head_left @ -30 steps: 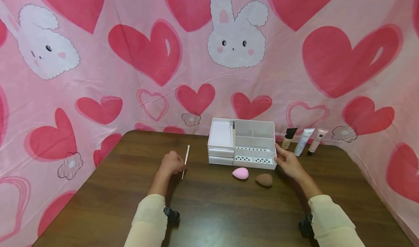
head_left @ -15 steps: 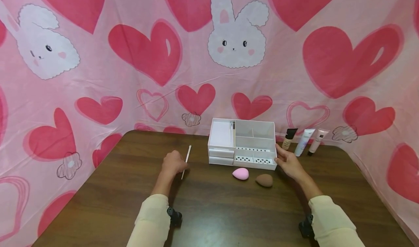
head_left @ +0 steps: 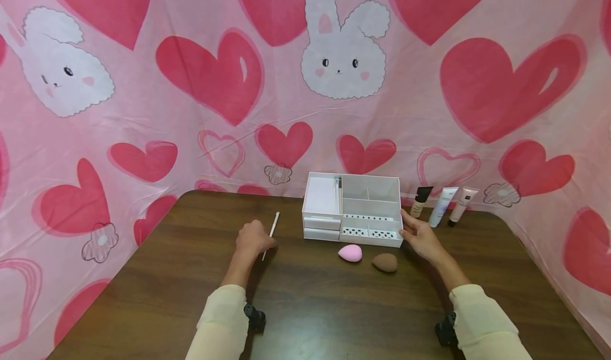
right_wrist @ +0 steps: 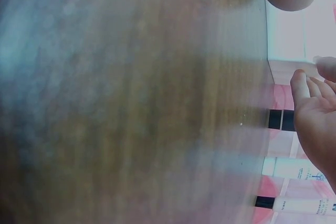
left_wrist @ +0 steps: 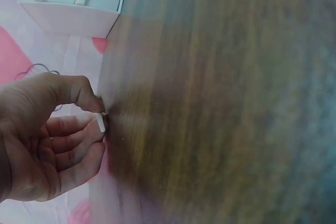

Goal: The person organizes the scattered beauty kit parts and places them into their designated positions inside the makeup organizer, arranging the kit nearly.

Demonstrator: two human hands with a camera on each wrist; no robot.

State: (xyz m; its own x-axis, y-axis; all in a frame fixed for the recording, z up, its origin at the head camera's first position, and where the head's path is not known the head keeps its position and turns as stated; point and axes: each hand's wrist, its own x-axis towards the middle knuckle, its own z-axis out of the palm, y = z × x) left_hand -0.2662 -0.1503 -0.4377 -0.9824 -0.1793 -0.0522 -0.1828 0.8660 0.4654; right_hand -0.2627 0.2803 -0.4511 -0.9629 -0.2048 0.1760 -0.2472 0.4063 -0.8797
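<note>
We record the stick (head_left: 275,221) on the left half of the table (head_left: 334,307), near the far edge, lying aslant with its far end turned toward the right edge. The left hand (head_left: 252,238) pinches it between thumb and fingertips, seen best in the left wrist view; we cannot tell whether any of it is lifted off the wood. To its right, well apart, the box (head_left: 321,194) sits by the far edge, right of the middle, with slim brushes (head_left: 341,195) in a narrow slot beside its flat white top. The right hand (head_left: 421,238) touches the box at its right side, thumb at the near corner, thumb and fingers apart and clamped on nothing. Just before the front of the box, toward the table's near edge, we note a pink sponge (head_left: 350,253) and a brown sponge (head_left: 385,263), side by side with a gap. Beyond the right hand, toward the far right corner, stand a black-topped tube (head_left: 418,204), a white tube (head_left: 443,207) and a pink tube (head_left: 462,207) in a row. A heart-and-rabbit backdrop (head_left: 281,92) hangs behind the far edge.
</note>
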